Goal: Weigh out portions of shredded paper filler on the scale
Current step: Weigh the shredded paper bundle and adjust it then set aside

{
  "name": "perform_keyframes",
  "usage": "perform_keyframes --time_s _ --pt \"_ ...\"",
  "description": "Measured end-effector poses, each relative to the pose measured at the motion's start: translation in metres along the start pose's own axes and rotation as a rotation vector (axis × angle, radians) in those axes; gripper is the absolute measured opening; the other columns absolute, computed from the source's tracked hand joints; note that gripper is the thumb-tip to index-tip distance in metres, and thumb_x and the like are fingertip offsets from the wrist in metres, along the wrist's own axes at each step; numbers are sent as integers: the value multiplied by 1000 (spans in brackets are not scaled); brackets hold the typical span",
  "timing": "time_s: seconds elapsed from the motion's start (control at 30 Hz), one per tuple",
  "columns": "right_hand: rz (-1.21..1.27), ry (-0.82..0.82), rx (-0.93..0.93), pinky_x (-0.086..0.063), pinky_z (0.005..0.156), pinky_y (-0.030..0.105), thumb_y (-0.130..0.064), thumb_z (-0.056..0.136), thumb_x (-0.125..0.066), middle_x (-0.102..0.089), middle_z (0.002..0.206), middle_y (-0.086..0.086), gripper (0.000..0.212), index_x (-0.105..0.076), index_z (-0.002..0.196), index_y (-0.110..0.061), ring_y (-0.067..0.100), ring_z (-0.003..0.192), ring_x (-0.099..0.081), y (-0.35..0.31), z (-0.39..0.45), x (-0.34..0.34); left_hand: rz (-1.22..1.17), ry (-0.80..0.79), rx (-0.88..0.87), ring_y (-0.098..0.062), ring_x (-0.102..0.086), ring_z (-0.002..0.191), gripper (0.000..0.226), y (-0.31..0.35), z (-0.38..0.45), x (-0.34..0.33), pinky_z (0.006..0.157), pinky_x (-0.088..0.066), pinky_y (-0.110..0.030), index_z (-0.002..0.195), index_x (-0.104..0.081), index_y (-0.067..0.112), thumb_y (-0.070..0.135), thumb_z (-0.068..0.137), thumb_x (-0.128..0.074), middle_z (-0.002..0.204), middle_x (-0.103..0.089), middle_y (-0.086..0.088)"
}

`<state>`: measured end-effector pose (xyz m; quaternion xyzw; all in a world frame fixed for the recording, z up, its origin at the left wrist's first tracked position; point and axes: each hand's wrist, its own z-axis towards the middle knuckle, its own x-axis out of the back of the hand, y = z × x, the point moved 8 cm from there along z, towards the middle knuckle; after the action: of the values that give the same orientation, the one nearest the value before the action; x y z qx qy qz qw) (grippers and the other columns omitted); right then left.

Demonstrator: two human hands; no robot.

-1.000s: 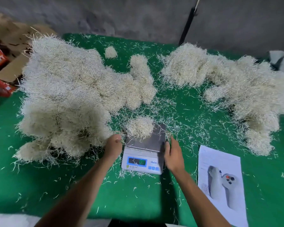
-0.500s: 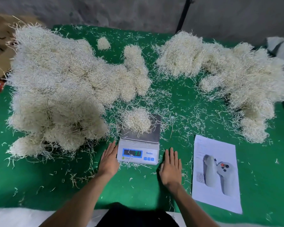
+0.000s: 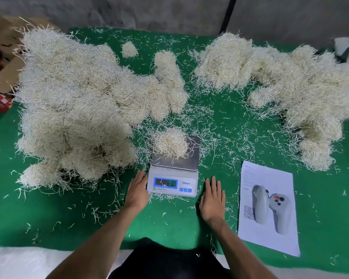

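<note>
Paper filler clump (image 3: 170, 142) on the scale (image 3: 174, 168) looks light and fluffy; scoop underneath. Both flat hands, left hand (image 3: 137, 190) and right hand (image 3: 212, 200), hold nothing; display maybe reads 91.

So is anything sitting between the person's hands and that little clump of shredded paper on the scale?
Nothing visible does. The small clump of pale shredded paper sits uncovered on the white digital scale's steel platform; the left hand and right hand lie flat beside the scale.
</note>
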<state>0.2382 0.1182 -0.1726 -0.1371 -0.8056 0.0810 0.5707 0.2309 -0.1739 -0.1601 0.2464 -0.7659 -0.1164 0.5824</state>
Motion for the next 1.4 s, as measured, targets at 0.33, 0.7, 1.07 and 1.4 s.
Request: perform_keyframes --time_s 0.33,0.7,1.07,1.4 --pt "-39 87 -25 -9 127 40 -38 107 -37 -15 171 6 59 -25 162 -20 24 157 -14 -1 4 14 -5 19 -20 -12 -1 155 85 -4 0 -2 127 -5 -38 160 -21 32 -10 89 -43 169 -6 5" --pt "49 -164 -81 -17 123 65 -49 89 -74 12 172 3 102 -6 164 -34 39 157 -4 -15 150 110 4 79 -30 -19 -28 149 80 -11 7 2 120 -31 -41 155 -37 21 -12 85 -52 165 -22 2" --pt "-25 -25 247 -18 128 42 -40 109 -38 -15 171 3 56 -30 161 -19 25 158 -14 -40 157 67 -307 249 34 -16 -71 77 41 -10 24 39 67 -62 -37 132 -65 19 -2 101 -47 125 -69 -13" --pt "271 69 99 -58 83 28 5 97 -57 -64 118 10 29 -65 122 -9 18 90 -65 34 154 125 -389 456 -38 -17 -63 57 27 81 99 134 51 -56 -33 127 -63 24 27 106 -45 79 -67 12"
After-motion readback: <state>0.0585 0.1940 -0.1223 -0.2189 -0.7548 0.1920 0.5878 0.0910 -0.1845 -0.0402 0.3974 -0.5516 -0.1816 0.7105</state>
